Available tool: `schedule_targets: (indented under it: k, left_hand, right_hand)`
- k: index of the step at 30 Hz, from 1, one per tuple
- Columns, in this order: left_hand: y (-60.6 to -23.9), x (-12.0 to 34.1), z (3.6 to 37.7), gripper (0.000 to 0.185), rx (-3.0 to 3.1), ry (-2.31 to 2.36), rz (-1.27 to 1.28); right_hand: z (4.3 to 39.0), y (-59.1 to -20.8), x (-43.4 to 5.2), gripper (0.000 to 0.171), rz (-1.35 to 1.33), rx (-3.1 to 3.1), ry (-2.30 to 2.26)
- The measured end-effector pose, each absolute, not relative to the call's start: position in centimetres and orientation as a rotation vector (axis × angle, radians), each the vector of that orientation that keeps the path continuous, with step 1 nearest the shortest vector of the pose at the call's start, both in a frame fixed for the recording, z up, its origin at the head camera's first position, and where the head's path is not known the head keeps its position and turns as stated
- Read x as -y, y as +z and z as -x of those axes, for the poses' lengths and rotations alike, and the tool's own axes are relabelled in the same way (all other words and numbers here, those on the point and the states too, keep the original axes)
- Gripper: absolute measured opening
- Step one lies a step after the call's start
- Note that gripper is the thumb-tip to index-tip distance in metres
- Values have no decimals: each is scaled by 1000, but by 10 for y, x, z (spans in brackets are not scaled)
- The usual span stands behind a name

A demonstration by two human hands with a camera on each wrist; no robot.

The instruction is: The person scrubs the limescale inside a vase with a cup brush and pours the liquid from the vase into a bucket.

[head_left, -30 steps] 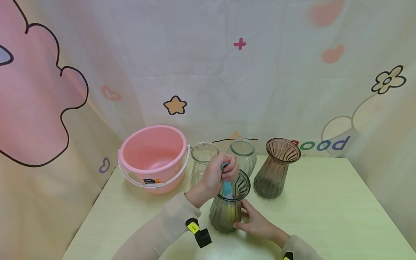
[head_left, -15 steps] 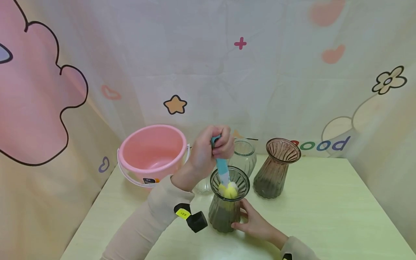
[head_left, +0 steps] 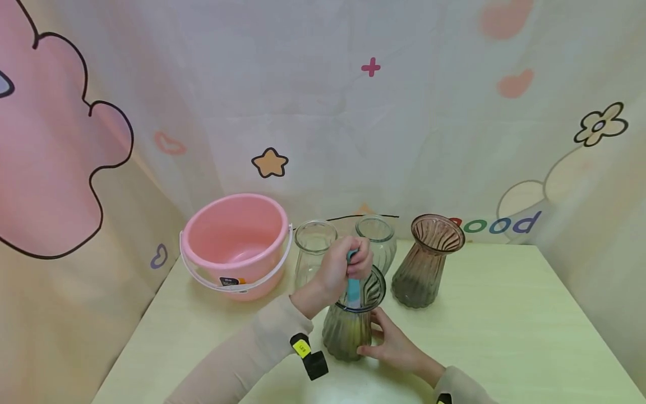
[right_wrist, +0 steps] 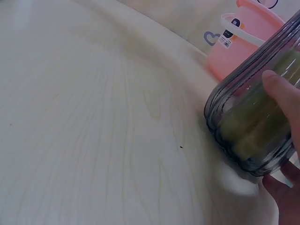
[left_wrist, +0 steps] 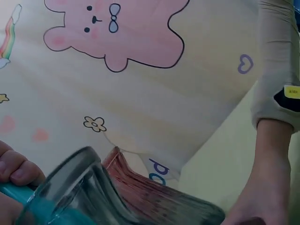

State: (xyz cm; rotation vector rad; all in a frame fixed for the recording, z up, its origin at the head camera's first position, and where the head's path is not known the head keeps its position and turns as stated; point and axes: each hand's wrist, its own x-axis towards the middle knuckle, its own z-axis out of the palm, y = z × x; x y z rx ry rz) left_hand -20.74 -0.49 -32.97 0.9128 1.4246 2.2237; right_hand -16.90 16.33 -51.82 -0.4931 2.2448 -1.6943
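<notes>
In the head view my left hand (head_left: 345, 266) grips the blue handle of a bottle brush (head_left: 354, 292), whose shaft goes down through the mouth of a grey ribbed glass vase (head_left: 343, 336). Its yellow sponge head shows dimly through the glass, and fills much of the vase (right_wrist: 229, 105) in the right wrist view. My right hand (head_left: 396, 345) holds the vase low on its right side, thumb and fingers around the base. The vase stands upright on the table. The left wrist view shows only a few fingers (left_wrist: 21, 171) on the handle beside the rim.
A pink bucket (head_left: 262, 264) with a white handle stands at the left. Two clear glass vases, one left (head_left: 310, 258) and one right (head_left: 383, 249), stand behind my left hand. A reddish-brown ribbed vase (head_left: 421, 275) is to the right. A printed curtain (head_left: 323, 101) hangs behind the table (head_left: 504, 325).
My left hand first lifted the brush until its yellow head showed at the vase's mouth, then pushed it back down inside. My right hand has kept its hold on the vase.
</notes>
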Motion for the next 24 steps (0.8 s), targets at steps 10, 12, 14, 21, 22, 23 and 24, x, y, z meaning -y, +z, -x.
schedule_targets:
  k: [10,12,14,21,22,23,24]
  left_hand:
    - [-339,5,210,33,-1484,2198,-940]
    - [-339,6,209,33,-1480,2199,-934]
    - [-340,6,208,33,-1475,2201,-927]
    - [-338,5,203,32,-1467,2218,-949]
    - [-337,5,202,31,-1465,2221,-954]
    - [-336,5,200,31,-1464,2220,-956]
    - [-335,5,200,31,-1463,2218,-962]
  right_hand:
    - [169,-522,-160,69,538,-2311,-1625]
    - [169,-522,-159,71,530,-2311,-1626]
    - [168,-522,-158,73,531,-2318,-1631]
    - [168,-525,-156,87,578,-2388,-1624]
    - [168,-525,-157,89,597,-2395,-1622]
    - [167,-521,-156,90,605,-2398,-1621]
    - [165,-516,-155,91,614,-2401,-1622]
